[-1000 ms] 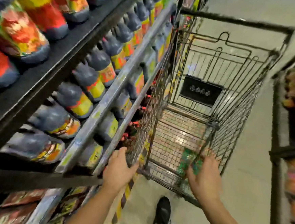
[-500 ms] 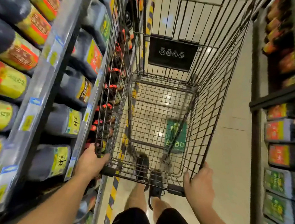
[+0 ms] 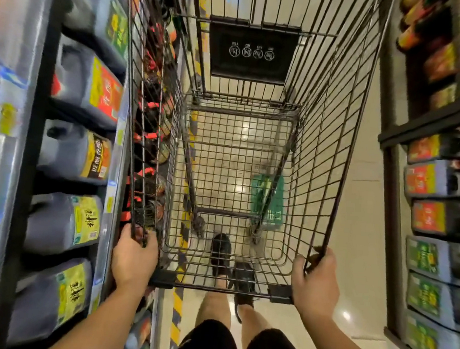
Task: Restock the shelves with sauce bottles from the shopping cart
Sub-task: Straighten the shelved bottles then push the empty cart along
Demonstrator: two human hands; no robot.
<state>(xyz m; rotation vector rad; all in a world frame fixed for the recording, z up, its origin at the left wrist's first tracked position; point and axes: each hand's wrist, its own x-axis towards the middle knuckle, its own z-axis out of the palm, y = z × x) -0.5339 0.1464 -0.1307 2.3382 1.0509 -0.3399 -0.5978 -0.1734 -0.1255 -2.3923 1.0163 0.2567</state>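
Observation:
A wire shopping cart (image 3: pixel 322 143) fills the middle of the head view, seen from above; no bottles show inside its basket. My left hand (image 3: pixel 133 257) grips the cart's near left corner. My right hand (image 3: pixel 314 283) grips the near right corner. A black handle bar (image 3: pixel 222 288) runs between them. Large dark sauce bottles (image 3: pixel 84 91) with yellow and red labels lie in rows on the left shelf (image 3: pixel 29 158). More labelled bottles (image 3: pixel 437 218) fill the right shelf.
A green patch (image 3: pixel 266 202) shows through the cart's mesh floor. A black sign panel (image 3: pixel 251 52) hangs at the cart's far end. Yellow-black hazard tape (image 3: pixel 177 308) runs along the floor by the left shelf. My feet in black shoes (image 3: pixel 221 252) stand behind the cart.
The view swung from the cart's side to directly behind and above it. Both hands shifted from the cart's lower end to gripping its two near top corners.

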